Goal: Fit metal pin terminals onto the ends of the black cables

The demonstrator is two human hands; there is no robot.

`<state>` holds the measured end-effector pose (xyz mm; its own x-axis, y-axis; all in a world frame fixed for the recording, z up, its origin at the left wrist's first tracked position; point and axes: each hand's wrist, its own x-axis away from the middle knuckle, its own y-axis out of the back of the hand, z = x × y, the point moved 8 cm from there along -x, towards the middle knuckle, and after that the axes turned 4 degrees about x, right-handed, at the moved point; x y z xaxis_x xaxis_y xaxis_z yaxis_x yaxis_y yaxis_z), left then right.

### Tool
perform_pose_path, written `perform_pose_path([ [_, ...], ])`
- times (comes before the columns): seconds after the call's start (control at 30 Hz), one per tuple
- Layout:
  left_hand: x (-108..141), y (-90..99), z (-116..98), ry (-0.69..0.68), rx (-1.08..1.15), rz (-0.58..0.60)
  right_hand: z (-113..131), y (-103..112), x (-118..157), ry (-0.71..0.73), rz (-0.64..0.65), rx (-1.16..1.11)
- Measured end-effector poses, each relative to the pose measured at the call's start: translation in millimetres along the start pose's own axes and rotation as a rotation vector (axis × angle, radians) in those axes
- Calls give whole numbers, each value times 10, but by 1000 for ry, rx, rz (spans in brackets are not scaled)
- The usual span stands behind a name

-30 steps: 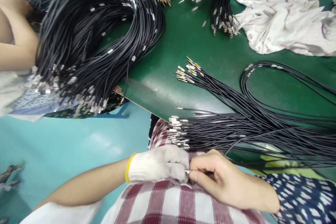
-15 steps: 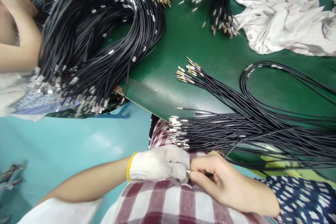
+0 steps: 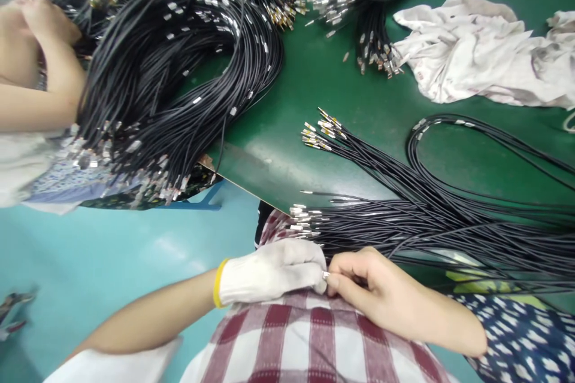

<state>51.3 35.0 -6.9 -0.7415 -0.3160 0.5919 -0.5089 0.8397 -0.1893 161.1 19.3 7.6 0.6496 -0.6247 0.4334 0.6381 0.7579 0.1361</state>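
My left hand, in a white knit glove with a yellow cuff, is closed in front of my checked apron. Against its fingertips, my bare right hand pinches with thumb and forefinger. Between the two hands shows a small metal terminal; most of it is covered by the fingers. A thin dark line, perhaps a cable, runs faintly over the apron below. Just beyond my hands lies a bundle of black cables with silvery terminals at its left end.
A smaller cable group crosses the green table. Large looped black cables hang over the edge at left, near another person's arm. White cloth lies at back right, beside more cables.
The view has shifted a little, so the table things sit lower in the picture. My hands stay together at the metal terminal, which shows slightly more now.
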Motion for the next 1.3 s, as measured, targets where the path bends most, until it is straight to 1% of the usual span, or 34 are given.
perform_pose_path([
  [0.07, 21, -4, 5, 6, -41, -12, 34, 26, 16, 29, 1, 51],
  [0.13, 44, 23, -16, -9, -98, -75, 50, 48, 19, 42, 2, 94],
  [0.2, 69, 90, -93, -60, -179, -192, 48, 71, 1, 41, 1, 92],
  [0.27, 94, 186, -193, -119, -229, -346, 36, 109, -35, 38, -20, -3],
  [0.33, 105, 290, -253, -151, -174, -485, 17, 173, -83, 41, -70, -169],
  [0.4, 89, 383, -240, -147, -19, -586, 1, 240, -134, 56, -113, -326],
  [0.47, 56, 445, -198, -133, 120, -649, -7, 278, -178, 74, -113, -434],
  [0.53, 19, 467, -168, -122, 186, -673, -10, 297, -210, 89, -95, -505],
  [0.63, -31, 442, -157, -120, 179, -639, -5, 313, -228, 108, -91, -536],
  [0.7, -48, 418, -139, -117, 167, -602, 6, 312, -225, 102, -97, -486],
  [0.8, -74, 344, -111, -133, 185, -466, 35, 280, -206, 49, -76, -325],
  [0.9, -39, 273, -80, -97, 168, -337, 120, 244, -176, 59, -31, -152],
  [1.0, 55, 207, -80, -16, 56, -258, 204, 206, -133, 101, 9, -35],
  [1.07, 112, 113, -88, 40, -18, -164, 244, 210, -88, 116, -13, 44],
  [1.13, 159, 35, -91, 81, -78, -97, 285, 221, -30, 129, -49, 130],
  [1.2, 183, -9, -106, 85, -143, -66, 309, 199, 27, 130, -46, 228],
  [1.3, 185, -46, -121, 75, -242, -32, 305, 139, 85, 114, -2, 347],
])
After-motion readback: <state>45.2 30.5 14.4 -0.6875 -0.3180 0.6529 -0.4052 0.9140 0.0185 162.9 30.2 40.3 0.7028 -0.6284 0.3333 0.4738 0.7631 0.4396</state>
